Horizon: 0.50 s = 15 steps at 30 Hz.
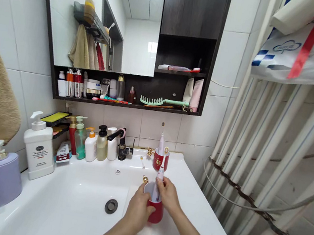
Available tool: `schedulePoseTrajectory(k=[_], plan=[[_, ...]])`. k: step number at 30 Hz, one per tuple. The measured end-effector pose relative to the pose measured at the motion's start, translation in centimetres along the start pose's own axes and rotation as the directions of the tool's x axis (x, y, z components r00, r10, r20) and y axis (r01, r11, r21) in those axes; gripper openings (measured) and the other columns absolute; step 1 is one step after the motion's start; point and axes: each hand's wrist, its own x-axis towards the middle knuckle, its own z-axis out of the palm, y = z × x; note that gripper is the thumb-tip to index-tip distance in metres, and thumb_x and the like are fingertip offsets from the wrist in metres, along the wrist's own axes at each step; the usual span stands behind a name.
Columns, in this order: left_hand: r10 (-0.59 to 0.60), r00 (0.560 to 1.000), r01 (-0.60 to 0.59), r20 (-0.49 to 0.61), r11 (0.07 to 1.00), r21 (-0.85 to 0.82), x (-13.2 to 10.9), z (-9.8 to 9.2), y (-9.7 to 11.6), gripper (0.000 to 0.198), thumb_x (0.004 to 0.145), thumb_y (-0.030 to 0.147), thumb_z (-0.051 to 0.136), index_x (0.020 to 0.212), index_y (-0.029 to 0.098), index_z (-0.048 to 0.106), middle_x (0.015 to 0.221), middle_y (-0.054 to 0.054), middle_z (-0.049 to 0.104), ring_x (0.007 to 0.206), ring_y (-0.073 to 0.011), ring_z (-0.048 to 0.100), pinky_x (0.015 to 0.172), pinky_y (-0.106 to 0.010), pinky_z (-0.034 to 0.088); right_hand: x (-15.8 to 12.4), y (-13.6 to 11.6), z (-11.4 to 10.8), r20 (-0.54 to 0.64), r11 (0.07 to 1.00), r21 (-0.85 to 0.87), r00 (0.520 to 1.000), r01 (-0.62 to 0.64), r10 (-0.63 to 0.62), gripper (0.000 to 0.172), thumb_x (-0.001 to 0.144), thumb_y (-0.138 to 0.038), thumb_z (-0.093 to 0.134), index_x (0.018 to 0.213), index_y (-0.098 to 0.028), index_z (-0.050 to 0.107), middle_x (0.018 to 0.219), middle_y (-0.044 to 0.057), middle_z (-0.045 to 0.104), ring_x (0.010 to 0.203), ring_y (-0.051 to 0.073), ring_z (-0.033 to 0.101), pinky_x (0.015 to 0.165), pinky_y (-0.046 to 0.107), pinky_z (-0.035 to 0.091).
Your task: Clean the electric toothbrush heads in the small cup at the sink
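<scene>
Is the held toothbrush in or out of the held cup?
Partly in: the toothbrush shows its lower end within the rim of the red cup, its upper part above.

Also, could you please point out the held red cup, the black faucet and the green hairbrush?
Held red cup (156, 213), head view: lower outer wall.
Black faucet (121, 151), head view: upright body.
Green hairbrush (172, 102), head view: handle.

You can pass over the basin (78, 192), left of your left hand (139, 206), and along the sink rim (194, 194), right of your right hand (170, 195). Ahead, the rear cup (158, 162) stands in your way; the black faucet (122, 150) and bottles (101, 147) crowd the back left, and white pipes (273, 141) bound the right.
</scene>
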Motion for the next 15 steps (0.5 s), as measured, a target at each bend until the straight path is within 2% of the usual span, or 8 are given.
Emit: schedulePoseTrajectory(k=[4, 8, 11, 15], plan=[[0.148, 0.987, -0.147, 0.056, 0.989, -0.020, 3.4, 1.0, 3.2, 0.017, 0.055, 0.013, 0.050, 0.072, 0.016, 0.053, 0.120, -0.003, 0.028, 0.101, -0.0145, 0.036, 0.084, -0.022, 0.027, 2.6, 0.3, -3.9, -0.021, 0.996, -0.089, 1.000, -0.011, 0.009, 0.034, 0.067, -0.044, 0.030, 0.062, -0.016, 0.049, 0.049, 0.000, 0.050, 0.044, 0.011, 0.043, 0.041, 0.020, 0.031], [0.183, 0.978, -0.184, 0.099, 0.983, 0.001, 7.9, 2.8, 5.6, 0.019, 0.056, 0.019, 0.051, 0.074, 0.014, 0.053, 0.121, -0.007, 0.026, 0.101, -0.0179, 0.036, 0.084, -0.024, 0.029, 6.0, 1.0, -7.1, -0.115, 0.971, -0.232, 0.993, -0.054, 0.028, 0.036, 0.066, -0.045, 0.029, 0.061, -0.016, 0.048, 0.047, 0.001, 0.050, 0.044, 0.012, 0.043, 0.041, 0.021, 0.030], [0.178, 0.974, -0.185, 0.138, 0.982, 0.042, 10.7, 4.1, 6.2, 0.021, 0.057, 0.021, 0.052, 0.075, 0.013, 0.053, 0.121, -0.009, 0.025, 0.098, -0.0189, 0.040, 0.082, -0.026, 0.031, 8.3, 2.3, -8.2, -0.141, 0.957, -0.277, 0.989, -0.085, 0.047, 0.035, 0.066, -0.043, 0.029, 0.058, -0.016, 0.048, 0.046, 0.001, 0.049, 0.043, 0.012, 0.043, 0.040, 0.021, 0.029], [0.151, 0.974, -0.174, 0.167, 0.976, 0.129, 13.7, 5.2, 6.4, 0.021, 0.059, 0.021, 0.050, 0.078, 0.013, 0.051, 0.122, -0.010, 0.022, 0.089, -0.0183, 0.046, 0.076, -0.028, 0.035, 11.0, 4.2, -8.4, -0.149, 0.941, -0.321, 0.987, -0.105, 0.059, 0.032, 0.068, -0.040, 0.028, 0.059, -0.016, 0.048, 0.047, 0.001, 0.049, 0.044, 0.012, 0.044, 0.040, 0.020, 0.028]])
